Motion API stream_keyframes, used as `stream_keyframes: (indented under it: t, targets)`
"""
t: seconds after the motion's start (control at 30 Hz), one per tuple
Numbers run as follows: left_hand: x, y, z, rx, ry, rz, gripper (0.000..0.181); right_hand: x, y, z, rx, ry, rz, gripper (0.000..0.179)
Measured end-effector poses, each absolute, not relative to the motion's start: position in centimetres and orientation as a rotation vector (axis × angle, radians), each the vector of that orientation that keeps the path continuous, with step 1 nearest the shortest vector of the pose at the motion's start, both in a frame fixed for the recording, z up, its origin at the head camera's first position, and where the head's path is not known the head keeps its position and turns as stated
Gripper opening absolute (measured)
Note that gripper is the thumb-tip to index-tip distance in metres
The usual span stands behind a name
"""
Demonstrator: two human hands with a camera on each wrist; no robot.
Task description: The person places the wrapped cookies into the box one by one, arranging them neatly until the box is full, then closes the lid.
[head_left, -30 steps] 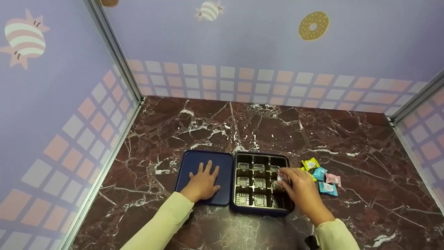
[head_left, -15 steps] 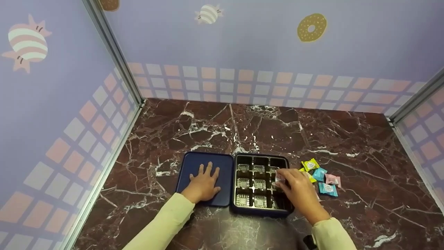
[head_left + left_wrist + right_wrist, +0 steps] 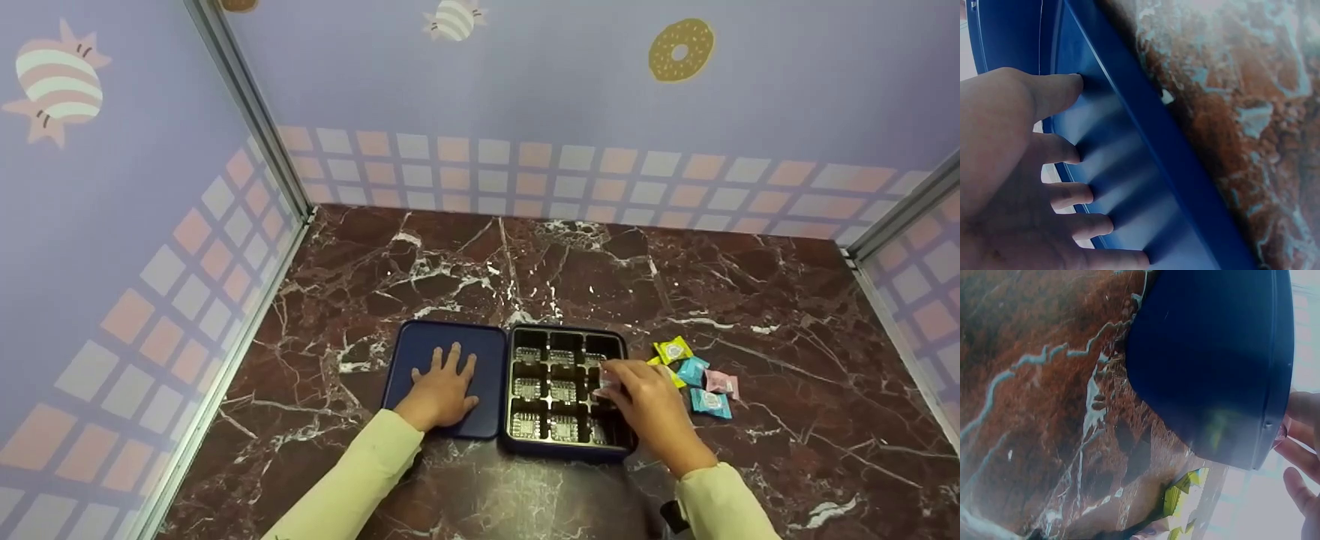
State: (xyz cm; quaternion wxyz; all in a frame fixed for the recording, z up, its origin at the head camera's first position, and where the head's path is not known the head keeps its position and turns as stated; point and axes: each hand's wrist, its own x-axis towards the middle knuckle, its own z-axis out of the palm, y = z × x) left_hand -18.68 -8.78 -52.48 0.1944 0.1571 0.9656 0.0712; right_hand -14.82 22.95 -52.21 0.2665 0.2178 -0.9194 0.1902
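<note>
My left hand (image 3: pixel 441 391) lies with spread fingers on a dark blue lid (image 3: pixel 416 349); in the left wrist view its fingertips (image 3: pixel 1100 224) touch the lid's surface. Just right of the lid stands a dark blue box (image 3: pixel 566 452) with a black divided tray (image 3: pixel 546 405) inside. Over the tray's right column, at the middle compartment, my right hand (image 3: pixel 651 397) pinches a small pink wrapped candy (image 3: pixel 606 382), partly hidden by the fingers. The right wrist view shows the box's outer wall (image 3: pixel 1207 360) and a sliver of the candy (image 3: pixel 1280 433) beside the fingers.
Right of the box lies a loose group of wrapped candies: a yellow candy (image 3: pixel 674 349), a blue candy (image 3: pixel 710 403) and a pink candy (image 3: pixel 722 383) among them. Patterned panels (image 3: pixel 562 172) enclose the marble tabletop (image 3: pixel 450 262) at the back and sides.
The right hand stays over the tray's right column with the pink candy, its fingers shifting only slightly. The left hand keeps its place on the lid. The head view tilts a little.
</note>
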Motion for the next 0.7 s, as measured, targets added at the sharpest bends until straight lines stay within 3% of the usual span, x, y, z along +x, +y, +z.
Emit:
stream_keyframes:
  t: [0.7]
  targets:
    - [-18.75, -8.71, -52.44, 0.441, 2.700, 0.198, 0.069, -14.62, 23.07, -52.74, 0.598, -2.561, 0.520, 0.040]
